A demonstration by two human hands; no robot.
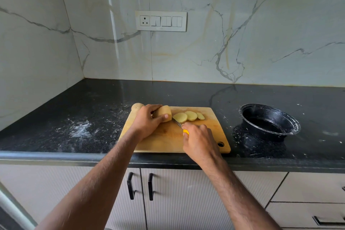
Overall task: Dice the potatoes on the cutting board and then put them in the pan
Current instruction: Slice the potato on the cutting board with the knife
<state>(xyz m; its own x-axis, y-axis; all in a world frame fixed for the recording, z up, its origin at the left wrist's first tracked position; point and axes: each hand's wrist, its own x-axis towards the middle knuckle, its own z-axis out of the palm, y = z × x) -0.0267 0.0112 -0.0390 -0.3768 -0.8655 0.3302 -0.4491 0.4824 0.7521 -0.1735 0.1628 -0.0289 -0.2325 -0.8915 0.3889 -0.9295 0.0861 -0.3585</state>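
A wooden cutting board point(168, 141) lies on the black counter. My left hand point(147, 120) grips a partly sliced potato point(165, 113) at the board's far left. Three round slices point(188, 116) lie just right of it. My right hand point(198, 139) holds a yellow-handled knife point(178, 123), its blade touching the potato's cut face. A second whole potato point(136, 107) sits behind my left hand at the board's far corner. The black pan point(269, 121) stands on the counter to the right of the board, with nothing in it that I can see.
The black counter point(74, 117) carries white dust and scraps left of the board and around the pan. A marble wall with a switch panel point(161, 21) rises behind. Cabinet doors with black handles point(130, 186) and drawers sit below the counter edge.
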